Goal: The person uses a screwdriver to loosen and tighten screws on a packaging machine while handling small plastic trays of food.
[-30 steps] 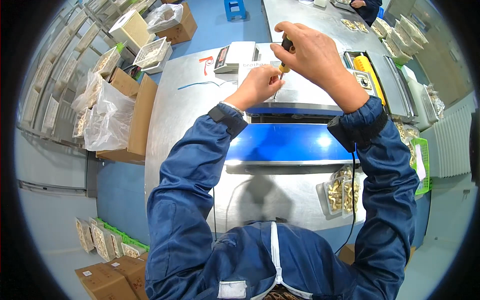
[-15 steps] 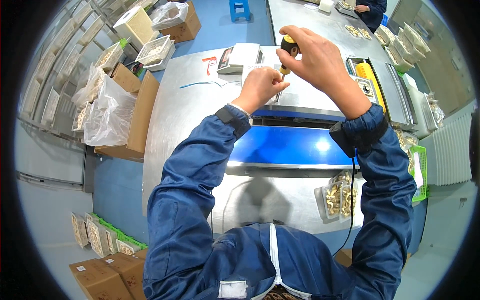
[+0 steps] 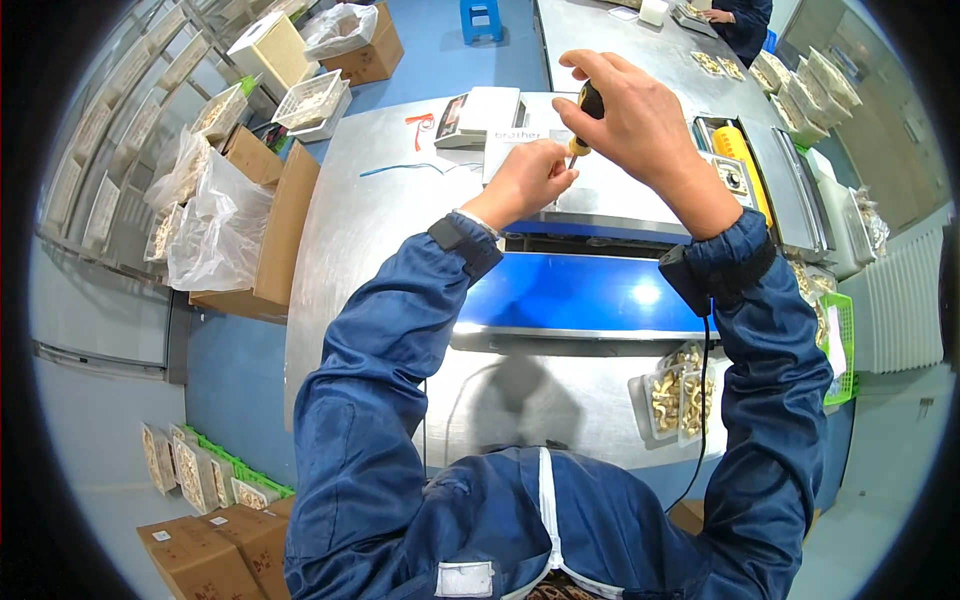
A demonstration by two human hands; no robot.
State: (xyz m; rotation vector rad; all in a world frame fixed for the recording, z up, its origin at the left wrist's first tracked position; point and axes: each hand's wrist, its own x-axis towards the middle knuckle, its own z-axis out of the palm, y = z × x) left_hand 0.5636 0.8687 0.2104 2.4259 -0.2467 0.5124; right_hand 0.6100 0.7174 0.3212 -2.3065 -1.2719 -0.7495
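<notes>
- Far left: open cardboard box (image 3: 289, 235), clear plastic bag (image 3: 220, 240) spilling out.
- Steel tabletop (image 3: 335, 240): thin blue cord (image 3: 400, 168), red strap (image 3: 422, 130), then digital scale (image 3: 490, 112).
- Left hand (image 3: 522, 184): grip has thumb and index pressed together at the screwdriver's shaft; can't tell if they pinch the shaft or some small part.
- Screwdriver (image 3: 592, 101): black-and-yellow handle, between the hands, above the machine, tilted, shaft down; tip hidden.
- Handling, judged: light, stiff, not fragile; handle probably gives good friction, bare metal shaft likely slicker. Best hold: thick handle for turning, fingertips low on shaft for steadying.
- Blue-fronted machine (image 3: 590, 285): under and in front of both hands, dark slot behind its blue panel.
- Right hand (image 3: 645, 125): grip curled round the handle, index raised, thumb alongside; looks loose.
- Right: clear trays of mushrooms (image 3: 666, 402) on the tabletop near the right sleeve; yellow roll (image 3: 738, 150) farther back.
</notes>
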